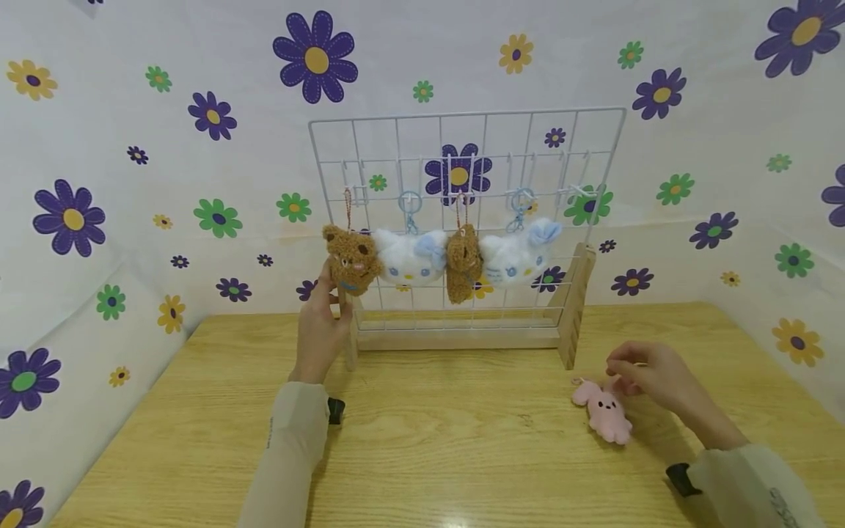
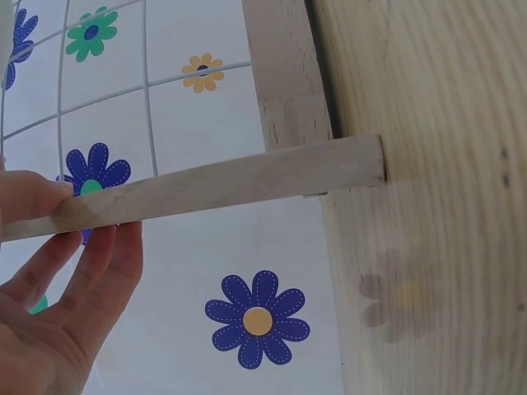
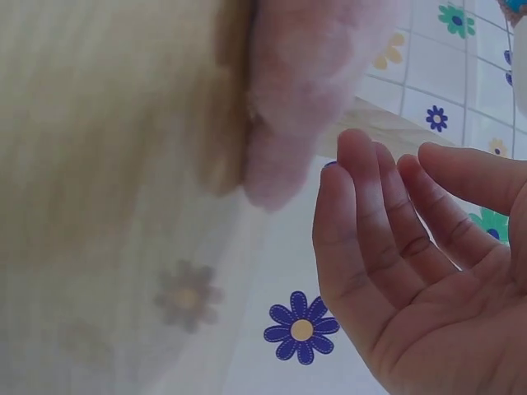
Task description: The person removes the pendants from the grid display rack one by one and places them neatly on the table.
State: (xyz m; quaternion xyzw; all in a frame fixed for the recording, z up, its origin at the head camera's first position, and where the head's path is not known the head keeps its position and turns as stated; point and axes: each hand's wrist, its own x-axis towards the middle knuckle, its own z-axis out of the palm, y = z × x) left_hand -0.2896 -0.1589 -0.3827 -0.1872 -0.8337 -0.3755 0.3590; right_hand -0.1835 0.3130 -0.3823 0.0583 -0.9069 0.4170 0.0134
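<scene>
My left hand (image 1: 321,326) holds the rack's left wooden upright (image 2: 206,181), the thumb on one side and the fingertips on the other, as the left wrist view shows. Just above it in the head view hangs a brown plush bear keychain (image 1: 351,265). On the table at the right lies a pink plush bunny keychain (image 1: 610,416), face up with a small ring at its ear. Close beside this bunny is my right hand (image 1: 660,378), its fingers loosely bent and holding nothing. In the right wrist view the bunny (image 3: 305,90) looks blurred, apart from the fingertips.
A white wire grid rack (image 1: 465,114) stands on wooden feet at the table's back. From its hooks also hang a white cat plush (image 1: 409,258), a second brown bear (image 1: 463,268) and another white cat plush (image 1: 515,262). Flower-print cloth (image 1: 251,73) surrounds the wooden table (image 1: 449,433).
</scene>
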